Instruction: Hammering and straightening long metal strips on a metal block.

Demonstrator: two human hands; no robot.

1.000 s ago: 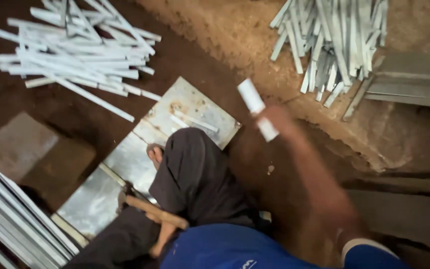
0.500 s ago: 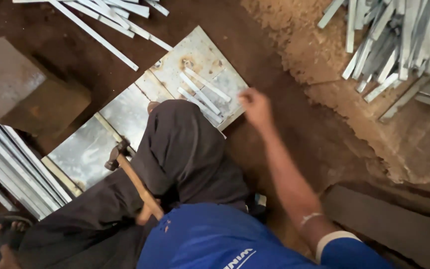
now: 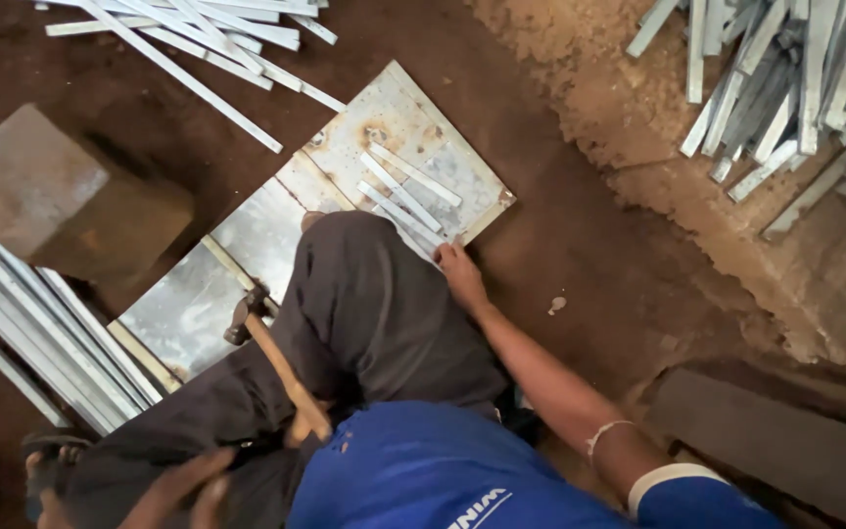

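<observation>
Right hand (image 3: 460, 276) lies at the near edge of the metal plate (image 3: 443, 137), fingers down on the short metal strips (image 3: 405, 191) lined up there — whether it pinches one cannot be told. Left hand (image 3: 183, 495) rests loosely open on the thigh, holding nothing; the hammer (image 3: 271, 358) lies against the leg, head over the plate. The step looks like setting a strip in place for striking. Next the left hand would need the hammer's wooden handle. Strip piles lie beyond.

Metalworking yard, earthen floor: cut metal strips (image 3: 785, 88) heaped beyond the fingers (image 3: 447, 257), steel plate (image 3: 394, 157) beneath them, hammer (image 3: 271, 353) alongside.
</observation>
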